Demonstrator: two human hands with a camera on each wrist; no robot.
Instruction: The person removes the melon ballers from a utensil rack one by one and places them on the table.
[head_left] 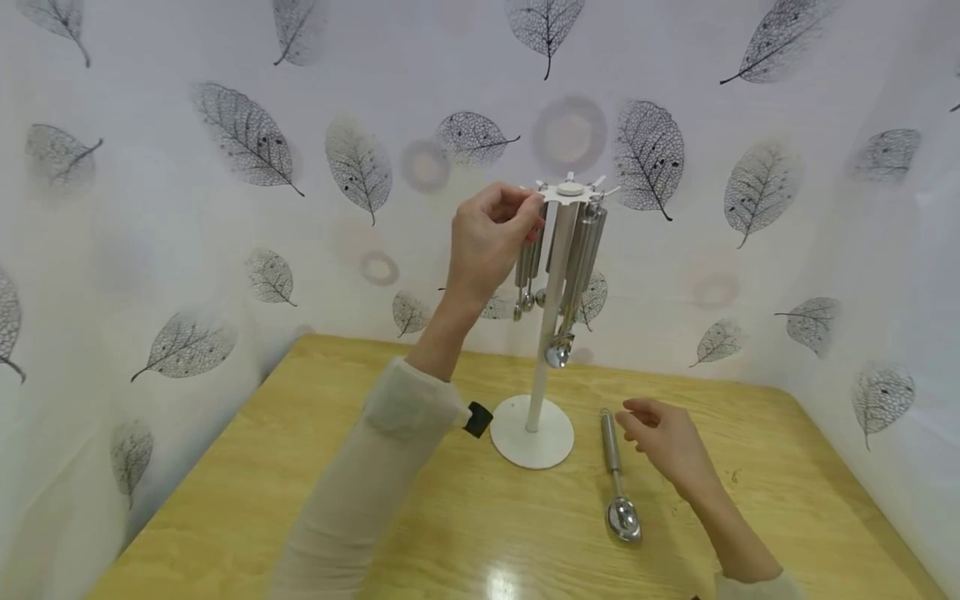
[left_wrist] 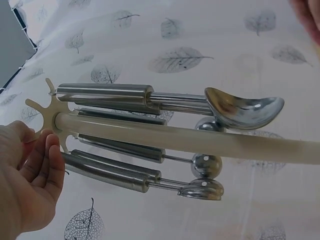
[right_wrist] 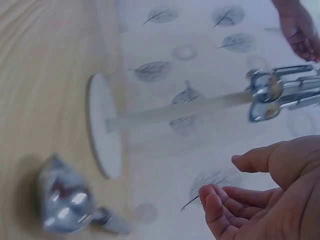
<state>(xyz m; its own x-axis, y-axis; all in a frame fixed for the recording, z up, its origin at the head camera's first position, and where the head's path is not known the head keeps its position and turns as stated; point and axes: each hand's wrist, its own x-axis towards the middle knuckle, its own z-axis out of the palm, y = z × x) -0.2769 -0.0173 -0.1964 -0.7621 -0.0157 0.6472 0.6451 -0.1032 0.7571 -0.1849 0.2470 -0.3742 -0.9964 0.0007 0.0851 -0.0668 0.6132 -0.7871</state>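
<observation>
Leaf-printed sheeting [head_left: 450, 50] hangs behind the table [head_left: 225, 492] — yellow, wood-grained.

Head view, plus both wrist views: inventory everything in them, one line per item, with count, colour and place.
Stand: 1, off-white, upright on the table
Hanging utensils: several, overlapping, silver, around the stand's pole
Loose scoop: 1, silver, on the table right of the stand's base
Table: 1, yellowish wood, under the stand
Backdrop: whitish, printed with dark leaves and faint rings, behind the table
Grey area: 1, beyond the backdrop's edge, left wrist view
Black piece: 1, black, at the left cuff
Sleeves: 2, off-white, on the forearms
Left hand: 1, at the stand's top; its grip is unclear
Right hand: 1, near the loose scoop's handle, holding nothing
</observation>
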